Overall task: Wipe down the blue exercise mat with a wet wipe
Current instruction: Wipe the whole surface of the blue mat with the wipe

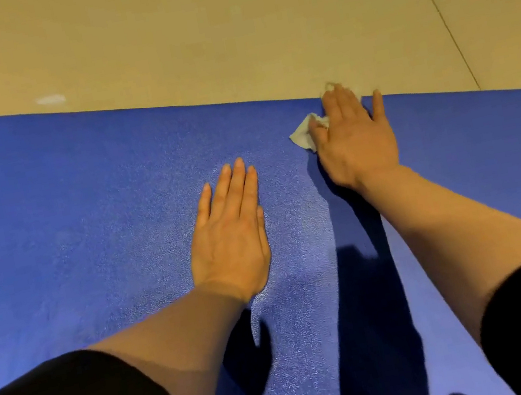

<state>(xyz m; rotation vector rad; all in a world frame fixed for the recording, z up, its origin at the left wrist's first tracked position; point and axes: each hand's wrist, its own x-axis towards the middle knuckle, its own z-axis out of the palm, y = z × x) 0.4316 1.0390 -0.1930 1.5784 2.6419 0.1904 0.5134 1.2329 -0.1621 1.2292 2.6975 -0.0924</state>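
Two hands are on the mat (60, 197). My right hand (355, 139) presses the wipe (302, 136) flat at the far edge. My left hand (229, 227) lies flat, fingers straight. I think the shiny middle is wiped; the sides are left.

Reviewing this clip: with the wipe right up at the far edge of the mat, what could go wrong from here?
1. The right hand presses the wet wipe at the blue mat's far edge, with fingertips already over the floor; the wipe may drag floor dirt back.
2. The wipe is bunched, mostly under the hand, so strokes may leave gaps.
3. The left hand rests flat on a shiny, possibly damp patch and could slip or re-soil it.
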